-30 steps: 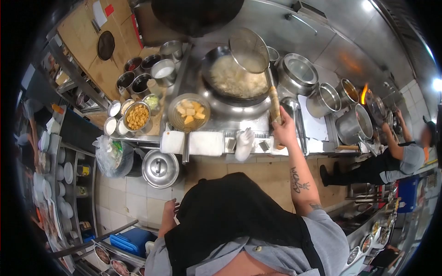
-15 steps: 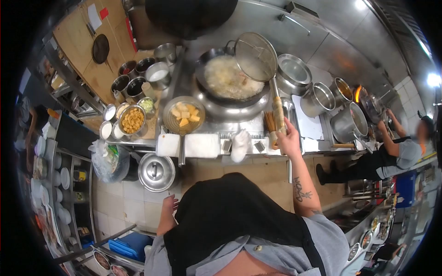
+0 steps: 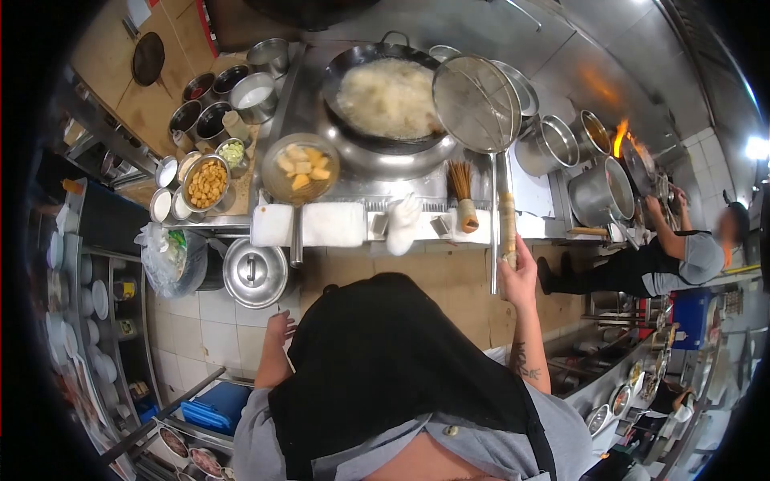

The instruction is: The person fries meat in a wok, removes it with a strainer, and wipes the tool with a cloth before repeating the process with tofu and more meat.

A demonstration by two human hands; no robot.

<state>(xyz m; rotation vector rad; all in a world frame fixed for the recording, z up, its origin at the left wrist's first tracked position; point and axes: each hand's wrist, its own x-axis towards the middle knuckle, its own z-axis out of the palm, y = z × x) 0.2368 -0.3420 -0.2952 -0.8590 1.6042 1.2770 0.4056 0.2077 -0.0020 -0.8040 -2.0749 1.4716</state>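
My right hand (image 3: pixel 517 274) is closed round the wrapped handle of a large wire strainer (image 3: pixel 476 104). The strainer's round mesh head is just right of a black wok (image 3: pixel 341 58) full of bubbling, foamy oil. Low at my side, my left hand (image 3: pixel 281 327) hangs empty with its fingers apart. A perforated ladle (image 3: pixel 274 191) holding pale yellow chunks rests left of the wok. Between the ladle and the strainer lie a white cloth (image 3: pixel 403 224) and a bamboo brush (image 3: pixel 463 196) on the counter's front edge.
Sauce pots (image 3: pixel 255 96) and a bowl of browned pieces (image 3: pixel 206 183) stand on the left. A lidded pot (image 3: pixel 255 273) is below them. Steel pots (image 3: pixel 547 146) line the right, where another person (image 3: pixel 682 256) works at a flaming wok (image 3: pixel 639 167).
The strainer has moved right, off the wok's edge, and my right hand has drawn lower and back. The camera view has shifted slightly. Flames at the other person's wok have grown.
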